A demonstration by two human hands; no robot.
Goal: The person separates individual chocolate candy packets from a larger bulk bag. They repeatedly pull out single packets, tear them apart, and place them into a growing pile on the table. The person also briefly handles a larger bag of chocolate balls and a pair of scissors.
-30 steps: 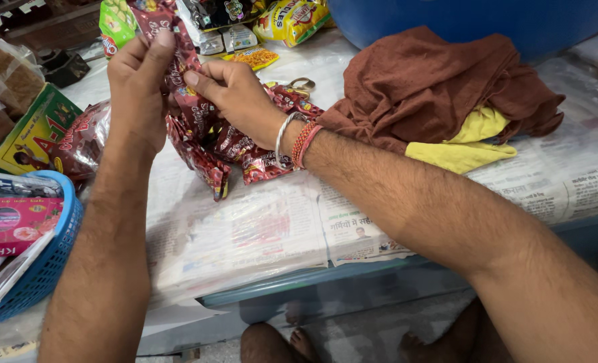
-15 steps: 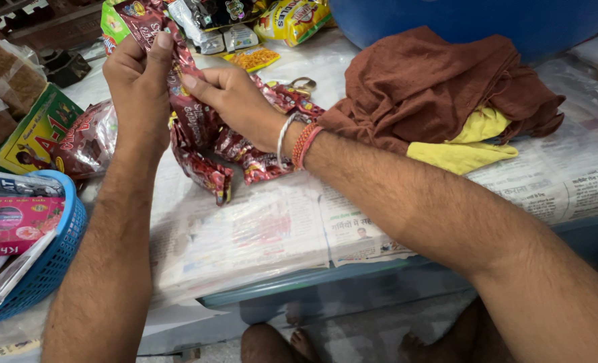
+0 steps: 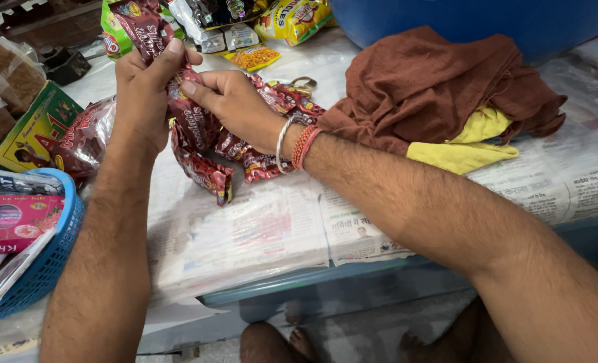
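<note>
My left hand and right hand work close together near the far left of the table, with the strip of red sachets hanging between them and trailing onto the newspaper. Toward the front edge the newspaper lies bare, so either hand could drop straight back there. To my left the blue basket and a green box hem in the corner. Along the far edge, snack packets crowd the way. To my right the brown cloth heaps up over a yellow cloth, blocking a low sweep; beyond it the newspaper runs flat.
</note>
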